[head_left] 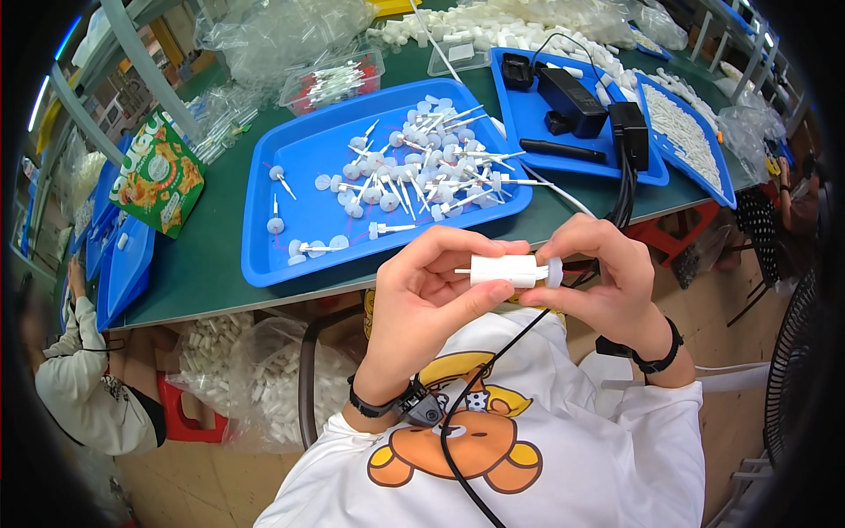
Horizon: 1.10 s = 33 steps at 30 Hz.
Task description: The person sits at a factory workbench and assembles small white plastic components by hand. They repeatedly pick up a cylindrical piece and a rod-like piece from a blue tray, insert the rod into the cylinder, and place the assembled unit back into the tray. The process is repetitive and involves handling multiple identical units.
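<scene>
Between my two hands, in front of my chest, lies a white plastic cylinder [503, 271] held sideways. A thin white stem sticks out of its left end. My left hand [429, 295] is closed, fingers and thumb pinching the cylinder's body. At its right end sits a pale translucent disc cap [554, 272], pinched by the thumb and fingers of my right hand [610, 280]. The cap is slightly apart from the cylinder's end, with a white part between them. Just beyond my hands, a blue tray [304, 150] holds many white stems with translucent discs [422, 158].
Farther right, a blue tray [647, 173] carries black electronic boxes [572, 101]; another holds small white sticks [678, 123]. White cylinders [493, 26] heap at the back. A green snack bag [163, 180] stands left. Below it sits another person [97, 378]. A fan [792, 370] is at right.
</scene>
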Tool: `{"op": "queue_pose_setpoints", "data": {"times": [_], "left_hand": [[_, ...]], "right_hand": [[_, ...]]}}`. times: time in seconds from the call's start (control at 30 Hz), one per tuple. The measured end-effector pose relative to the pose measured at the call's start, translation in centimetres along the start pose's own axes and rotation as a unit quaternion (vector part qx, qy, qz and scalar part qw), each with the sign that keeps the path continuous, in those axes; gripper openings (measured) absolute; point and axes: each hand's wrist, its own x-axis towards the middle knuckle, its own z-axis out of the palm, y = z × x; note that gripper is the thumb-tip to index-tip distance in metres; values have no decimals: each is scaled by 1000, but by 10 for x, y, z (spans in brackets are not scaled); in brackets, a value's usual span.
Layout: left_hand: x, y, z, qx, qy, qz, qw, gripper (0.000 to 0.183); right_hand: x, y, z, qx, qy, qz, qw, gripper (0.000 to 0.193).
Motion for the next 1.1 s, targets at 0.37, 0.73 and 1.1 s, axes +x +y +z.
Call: {"op": "queue_pose_setpoints", "data": {"times": [0.37,0.73,1.1], "left_hand": [[2,-9,-2,-1,14,79,997,23],[0,-9,-2,11,21,63,998,23],[-1,-7,3,18,38,47,998,30]], "right_hand": [[5,-9,-6,-5,-29,-3,1000,36],[-1,-7,-1,46,-12,27,998,35],[3,-13,3,-5,12,-59,998,39]]}}
